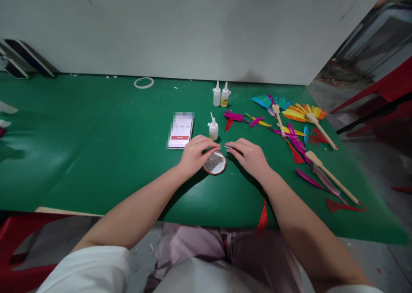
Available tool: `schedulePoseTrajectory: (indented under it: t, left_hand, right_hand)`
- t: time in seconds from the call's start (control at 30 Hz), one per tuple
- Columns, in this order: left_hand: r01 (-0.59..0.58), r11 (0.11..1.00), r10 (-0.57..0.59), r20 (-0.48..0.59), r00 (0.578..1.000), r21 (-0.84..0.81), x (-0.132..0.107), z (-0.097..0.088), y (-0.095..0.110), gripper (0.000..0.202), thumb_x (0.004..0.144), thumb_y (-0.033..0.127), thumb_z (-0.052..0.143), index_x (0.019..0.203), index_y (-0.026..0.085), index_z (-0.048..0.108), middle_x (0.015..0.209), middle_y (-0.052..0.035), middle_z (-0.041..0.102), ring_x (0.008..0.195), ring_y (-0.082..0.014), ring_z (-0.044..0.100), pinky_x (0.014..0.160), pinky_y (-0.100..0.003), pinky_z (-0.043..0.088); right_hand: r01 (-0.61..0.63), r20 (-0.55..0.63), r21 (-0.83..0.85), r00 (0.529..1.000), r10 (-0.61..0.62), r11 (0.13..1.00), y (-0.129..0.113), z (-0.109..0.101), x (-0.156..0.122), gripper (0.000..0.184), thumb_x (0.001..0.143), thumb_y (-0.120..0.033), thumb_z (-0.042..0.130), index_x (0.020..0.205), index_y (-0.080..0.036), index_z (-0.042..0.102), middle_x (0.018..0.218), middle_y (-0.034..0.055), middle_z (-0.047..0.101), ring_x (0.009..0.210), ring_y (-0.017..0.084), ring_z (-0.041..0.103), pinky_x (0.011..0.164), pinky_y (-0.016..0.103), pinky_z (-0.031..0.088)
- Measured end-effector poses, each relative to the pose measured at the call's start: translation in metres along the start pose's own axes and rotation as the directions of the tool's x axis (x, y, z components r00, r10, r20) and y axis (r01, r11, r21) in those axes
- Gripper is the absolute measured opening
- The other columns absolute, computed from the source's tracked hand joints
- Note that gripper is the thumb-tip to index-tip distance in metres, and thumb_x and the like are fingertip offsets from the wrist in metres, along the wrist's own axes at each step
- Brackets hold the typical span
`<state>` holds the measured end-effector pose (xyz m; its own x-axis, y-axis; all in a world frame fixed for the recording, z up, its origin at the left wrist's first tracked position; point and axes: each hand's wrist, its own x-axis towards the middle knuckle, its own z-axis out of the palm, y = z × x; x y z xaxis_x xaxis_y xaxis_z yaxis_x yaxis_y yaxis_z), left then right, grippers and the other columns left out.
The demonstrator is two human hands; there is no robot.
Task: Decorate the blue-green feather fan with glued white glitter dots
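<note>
My left hand (198, 153) is closed in a pinch above the left edge of a small round dish (215, 163) with a dark red rim and a white and grey-brown surface. Facing it, my right hand (249, 156) also pinches, just right of the dish. A thin, pale sliver shows at the right fingertips, too small to name. Whatever the left fingers hold is hidden. Just beyond the dish stands a small white squeeze bottle (213, 130) with a narrow tip. A phone (180, 132) lies to the left of that bottle.
Two more squeeze bottles (216, 96) stand further back. Feather fans with wooden handles (333, 177), loose magenta feathers (233, 116) and red tassels (294, 152) lie on the right. A white ring (143, 83) rests near the wall. The green table (96, 147) ends close to my lap.
</note>
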<state>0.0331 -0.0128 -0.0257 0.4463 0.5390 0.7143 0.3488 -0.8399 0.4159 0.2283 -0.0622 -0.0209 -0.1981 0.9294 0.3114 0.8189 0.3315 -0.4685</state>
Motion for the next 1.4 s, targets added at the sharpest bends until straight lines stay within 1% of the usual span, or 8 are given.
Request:
schedulePoseTrajectory:
  t: [0.2,0.33,0.6,0.73,0.9,1.1,1.27,1.4]
  left_hand:
    - [-0.012,1.0,0.012,-0.03,0.999,-0.005,0.0,-0.001,0.001,0.016,0.079,0.021,0.068,0.093,0.013,0.068,0.082,-0.0063,0.071,0.076,-0.0132,0.063,0.07,-0.026,0.052]
    - [-0.107,0.993,0.111,-0.079,0.991,0.052,0.0,-0.002,0.004,0.021,0.077,0.023,0.07,0.095,0.015,0.067,0.081,-0.0056,0.07,0.076,-0.0137,0.062,0.07,-0.027,0.052]
    - [-0.361,0.905,0.408,-0.22,0.886,0.226,0.005,-0.02,0.014,0.029,0.072,0.029,0.076,0.097,0.018,0.065,0.076,-0.003,0.068,0.073,-0.015,0.061,0.067,-0.029,0.053]
    - [-0.405,0.871,0.467,-0.208,0.86,0.28,0.005,-0.025,0.016,0.024,0.074,0.012,0.071,0.096,0.017,0.066,0.075,-0.0032,0.069,0.073,-0.0151,0.062,0.066,-0.029,0.052]
    - [-0.268,0.933,0.311,-0.165,0.936,0.24,0.002,-0.018,0.007,0.028,0.082,0.006,0.058,0.107,0.018,0.064,0.087,-0.0051,0.07,0.082,-0.0149,0.062,0.072,-0.029,0.053]
    - [-0.093,0.981,0.117,-0.134,0.984,0.169,0.005,-0.014,-0.008,0.005,0.081,0.016,0.064,0.085,0.016,0.067,0.077,-0.0029,0.07,0.073,-0.0131,0.062,0.071,-0.027,0.051]
    - [0.098,0.981,-0.087,-0.072,0.994,0.17,0.005,-0.015,-0.02,0.015,0.084,0.029,0.062,0.076,0.017,0.067,0.072,-0.0019,0.07,0.069,-0.0132,0.062,0.068,-0.026,0.049]
    - [0.168,0.973,-0.172,0.013,0.985,0.157,0.004,-0.014,-0.03,0.021,0.091,0.027,0.051,0.089,0.018,0.069,0.083,-0.0034,0.074,0.079,-0.014,0.066,0.072,-0.027,0.05]
  right_hand:
    - [0.002,-0.008,0.011,1.0,-0.002,1.0,0.0,0.0,0.001,0.023,0.09,-0.029,0.054,0.103,-0.019,0.07,0.09,0.0063,0.069,0.084,0.018,0.064,0.075,0.028,0.048]
    - [0.002,-0.007,0.012,1.0,-0.002,1.0,0.0,0.0,0.001,0.023,0.09,-0.029,0.054,0.104,-0.019,0.07,0.09,0.0062,0.069,0.085,0.018,0.064,0.076,0.028,0.048]
    - [-0.012,-0.008,0.005,1.0,0.012,1.0,-0.001,0.002,0.0,0.022,0.091,-0.03,0.053,0.103,-0.022,0.07,0.089,0.0053,0.068,0.084,0.017,0.063,0.074,0.027,0.047]
    - [-0.002,-0.007,0.006,1.0,0.002,1.0,-0.001,0.003,0.0,0.023,0.09,-0.03,0.053,0.103,-0.021,0.07,0.088,0.0056,0.069,0.084,0.017,0.063,0.075,0.028,0.047]
    - [-0.008,0.002,0.028,1.0,0.008,1.0,0.001,0.001,0.0,0.022,0.09,-0.029,0.054,0.103,-0.021,0.07,0.089,0.0054,0.069,0.084,0.018,0.063,0.075,0.029,0.048]
    - [-0.006,-0.083,0.049,0.996,0.01,0.999,0.009,-0.005,0.001,0.021,0.089,-0.027,0.055,0.103,-0.022,0.07,0.089,0.0049,0.069,0.081,0.017,0.064,0.072,0.027,0.048]
    - [-0.016,-0.152,0.055,0.988,0.024,0.998,0.017,-0.009,0.003,0.021,0.088,-0.027,0.056,0.102,-0.021,0.07,0.089,0.0049,0.07,0.082,0.018,0.065,0.069,0.028,0.047]
    - [-0.068,-0.141,0.061,0.987,0.076,0.996,0.018,-0.012,0.004,0.023,0.089,-0.028,0.053,0.104,-0.021,0.069,0.09,0.0053,0.071,0.083,0.019,0.065,0.07,0.029,0.048]
